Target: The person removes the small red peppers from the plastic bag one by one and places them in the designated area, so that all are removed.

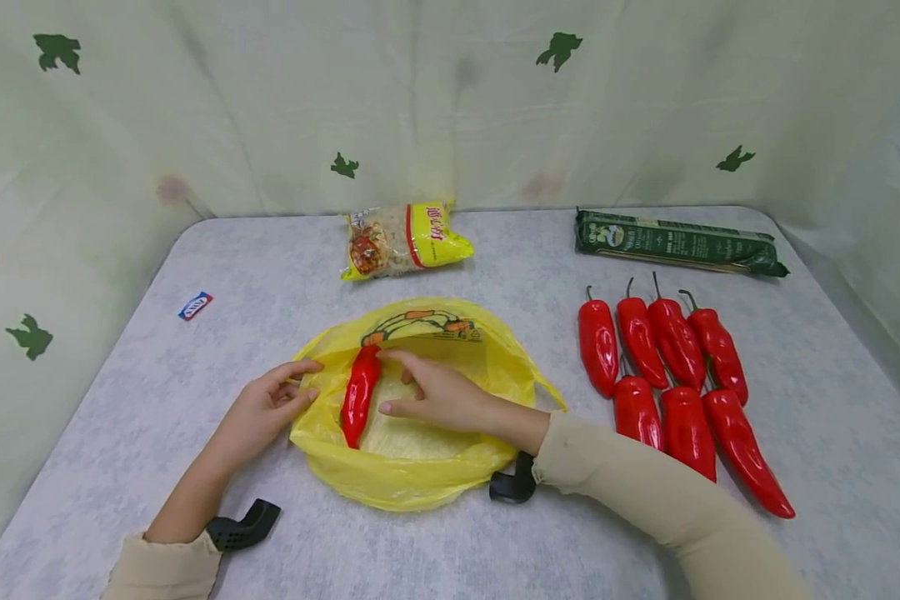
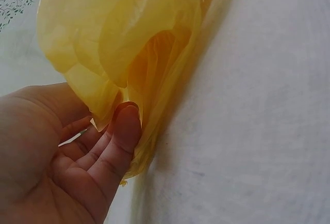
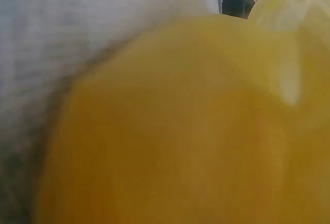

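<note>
A yellow plastic bag (image 1: pixel 420 487) lies with its mouth spread wide in the middle of the table. Inside, along its left wall, is one red pepper (image 1: pixel 358 396), its stem end toward the back. My left hand (image 1: pixel 270 404) pinches the bag's left edge; in the left wrist view, its fingers (image 2: pixel 126 126) are at the gathered yellow film. My right hand (image 1: pixel 446 396) reaches into the bag from the right, index fingertip at the pepper's top and thumb spread apart from it. Yellow film hides this hand in the right wrist view.
Several red peppers (image 1: pixel 667 333) lie in two rows at the right. Behind the bag is a clear and yellow food packet (image 1: pixel 408 240). A long dark green packet (image 1: pixel 678 242) lies at the back right, and a small blue and red wrapper (image 1: pixel 195 306) at the left.
</note>
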Tool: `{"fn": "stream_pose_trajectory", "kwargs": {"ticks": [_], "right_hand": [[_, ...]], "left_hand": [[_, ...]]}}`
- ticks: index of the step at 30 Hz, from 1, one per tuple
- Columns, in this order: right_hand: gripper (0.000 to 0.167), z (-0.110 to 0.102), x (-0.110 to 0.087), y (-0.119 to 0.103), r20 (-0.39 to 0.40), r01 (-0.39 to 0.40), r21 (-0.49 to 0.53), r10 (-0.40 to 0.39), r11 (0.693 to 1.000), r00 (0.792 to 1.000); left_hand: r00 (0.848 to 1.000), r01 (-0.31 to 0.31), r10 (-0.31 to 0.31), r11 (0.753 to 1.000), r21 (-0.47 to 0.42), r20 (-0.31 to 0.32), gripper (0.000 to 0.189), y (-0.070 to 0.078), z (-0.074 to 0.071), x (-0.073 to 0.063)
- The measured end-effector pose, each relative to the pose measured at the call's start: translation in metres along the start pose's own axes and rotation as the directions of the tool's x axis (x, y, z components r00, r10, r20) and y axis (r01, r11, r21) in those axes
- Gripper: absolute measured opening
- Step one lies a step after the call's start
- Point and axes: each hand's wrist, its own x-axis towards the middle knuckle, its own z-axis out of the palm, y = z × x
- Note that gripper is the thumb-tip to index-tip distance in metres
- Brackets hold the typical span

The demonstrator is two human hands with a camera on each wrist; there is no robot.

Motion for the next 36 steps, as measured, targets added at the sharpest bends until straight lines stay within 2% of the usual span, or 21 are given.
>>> {"fn": "stream_pose_trajectory", "kwargs": {"ticks": [6,17,26,32,36], "right_hand": [[0.066,0.004,0.004,-0.002,0.005,0.002,-0.122,-0.002,0.993,1.000],[0.066,0.008,0.010,-0.007,0.068,-0.028,-0.266,0.048,0.964,0.997],[0.067,0.010,0.017,-0.010,0.102,-0.015,-0.316,0.049,0.949,0.994],[0.061,0.009,0.015,-0.011,0.079,-0.057,-0.278,0.082,0.959,0.994],[0.054,0.008,0.014,-0.011,0.064,-0.053,-0.252,0.071,0.966,0.995]], "left_hand": [[1.000,0.019,-0.020,1.000,0.008,0.009,0.034,0.002,0.000,0.000],[1.000,0.027,-0.027,1.000,-0.006,0.016,0.033,0.000,0.000,0.000],[0.999,0.036,-0.036,0.999,-0.025,0.022,0.035,0.000,0.000,-0.001],[1.000,0.021,-0.021,0.999,-0.024,0.020,0.036,-0.001,0.000,0.000],[1.000,0.005,-0.005,1.000,-0.027,0.010,0.035,-0.002,0.001,0.001]]}}
